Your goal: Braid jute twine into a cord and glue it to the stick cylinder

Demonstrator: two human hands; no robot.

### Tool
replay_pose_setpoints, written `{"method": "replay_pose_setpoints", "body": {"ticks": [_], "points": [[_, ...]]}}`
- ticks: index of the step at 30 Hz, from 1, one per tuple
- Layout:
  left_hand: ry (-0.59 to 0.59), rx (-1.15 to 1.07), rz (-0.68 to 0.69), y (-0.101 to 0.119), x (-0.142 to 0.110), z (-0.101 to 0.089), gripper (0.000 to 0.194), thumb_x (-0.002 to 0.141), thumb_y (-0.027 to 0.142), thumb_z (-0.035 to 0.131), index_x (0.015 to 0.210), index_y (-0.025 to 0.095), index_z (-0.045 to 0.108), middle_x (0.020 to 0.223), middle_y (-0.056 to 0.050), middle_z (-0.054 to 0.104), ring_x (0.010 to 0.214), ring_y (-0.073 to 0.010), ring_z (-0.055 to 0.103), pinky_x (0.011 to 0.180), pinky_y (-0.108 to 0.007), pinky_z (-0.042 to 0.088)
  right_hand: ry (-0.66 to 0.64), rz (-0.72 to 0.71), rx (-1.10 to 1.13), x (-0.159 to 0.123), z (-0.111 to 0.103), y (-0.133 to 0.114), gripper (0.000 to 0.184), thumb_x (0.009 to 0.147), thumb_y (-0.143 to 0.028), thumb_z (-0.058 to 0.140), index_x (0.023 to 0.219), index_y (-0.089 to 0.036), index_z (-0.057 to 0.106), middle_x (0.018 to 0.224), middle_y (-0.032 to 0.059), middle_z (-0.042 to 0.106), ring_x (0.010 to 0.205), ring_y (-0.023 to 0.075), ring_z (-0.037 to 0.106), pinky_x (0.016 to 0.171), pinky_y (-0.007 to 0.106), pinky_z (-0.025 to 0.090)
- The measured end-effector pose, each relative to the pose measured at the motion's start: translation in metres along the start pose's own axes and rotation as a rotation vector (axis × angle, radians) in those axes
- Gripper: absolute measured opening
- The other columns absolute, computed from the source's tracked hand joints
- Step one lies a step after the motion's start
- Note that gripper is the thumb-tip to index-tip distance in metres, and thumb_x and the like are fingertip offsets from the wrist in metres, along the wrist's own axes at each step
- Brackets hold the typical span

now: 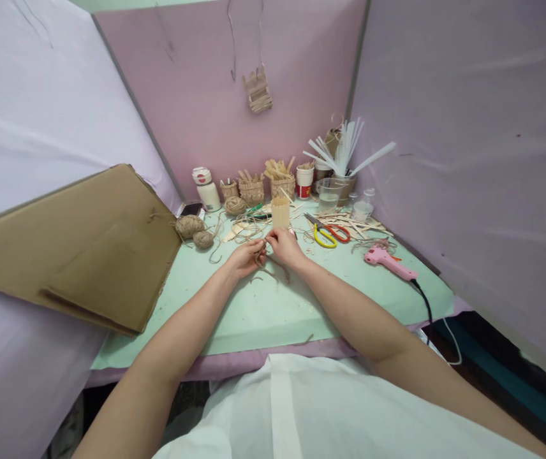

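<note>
My left hand (248,257) and my right hand (283,246) meet over the middle of the green table. Brown twine (267,270) hangs from between them, its loose strands trailing below the fingers. Both hands are closed with fingertips pinched on it, close together. Just beyond my right hand stands a small upright piece made of wooden sticks (280,213). Two balls of twine, a larger ball (189,226) and a smaller ball (203,240), lie to the left of my left hand. The exact grip of the fingers is too small to make out.
Scissors (325,234) and a pink glue gun (390,262) with a black cord lie to the right. Baskets of sticks (282,186), a glue bottle (207,194) and plastic cups (329,196) line the back. A cardboard sheet (91,255) leans at the left.
</note>
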State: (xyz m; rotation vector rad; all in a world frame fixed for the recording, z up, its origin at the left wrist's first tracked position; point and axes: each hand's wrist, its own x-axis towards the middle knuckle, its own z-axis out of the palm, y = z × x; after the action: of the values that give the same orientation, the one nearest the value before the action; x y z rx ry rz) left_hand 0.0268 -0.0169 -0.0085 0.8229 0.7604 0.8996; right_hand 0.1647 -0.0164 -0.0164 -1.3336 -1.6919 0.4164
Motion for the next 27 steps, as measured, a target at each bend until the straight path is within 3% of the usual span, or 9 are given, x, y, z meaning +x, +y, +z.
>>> {"method": "replay_pose_setpoints", "body": {"ticks": [9,18,23,27], "points": [[0.09,-0.046,0.032,0.003,0.003,-0.004,0.005,0.074,0.011,0.065,0.076,0.013,0.061,0.059,0.0,0.055,0.053,-0.0055,0.053,0.046,-0.014,0.04,-0.001,-0.157,0.051,-0.001,-0.004,-0.004,0.017,0.075,-0.01,0.046,0.079,-0.018,0.061,0.079,0.0015,0.062,0.076,0.0137,0.053,0.074,0.026,0.04],[0.101,-0.048,-0.002,0.003,0.003,-0.003,0.004,0.077,0.012,0.063,0.075,0.012,0.06,0.06,0.0,0.054,0.053,-0.0053,0.053,0.046,-0.013,0.041,-0.038,-0.201,-0.003,-0.002,-0.011,-0.007,0.009,0.08,-0.018,0.053,0.076,-0.019,0.062,0.08,0.0023,0.062,0.078,0.0141,0.053,0.074,0.026,0.039],[0.0,0.004,0.023,0.003,0.002,-0.001,0.011,0.075,0.019,0.067,0.077,0.012,0.058,0.061,0.002,0.051,0.041,-0.0004,0.034,0.034,-0.011,0.022,0.007,-0.166,-0.02,0.0,-0.01,-0.005,0.011,0.082,-0.016,0.049,0.075,-0.018,0.058,0.078,0.0021,0.059,0.078,0.0148,0.052,0.074,0.027,0.038],[-0.01,0.123,0.092,0.001,0.003,-0.004,0.02,0.071,0.027,0.071,0.075,0.012,0.059,0.059,0.002,0.049,0.04,-0.0004,0.029,0.036,-0.013,0.018,0.028,-0.136,-0.018,0.0,-0.007,-0.004,0.012,0.082,-0.014,0.047,0.074,-0.019,0.054,0.08,0.0029,0.057,0.082,0.0162,0.051,0.078,0.028,0.037]]}}
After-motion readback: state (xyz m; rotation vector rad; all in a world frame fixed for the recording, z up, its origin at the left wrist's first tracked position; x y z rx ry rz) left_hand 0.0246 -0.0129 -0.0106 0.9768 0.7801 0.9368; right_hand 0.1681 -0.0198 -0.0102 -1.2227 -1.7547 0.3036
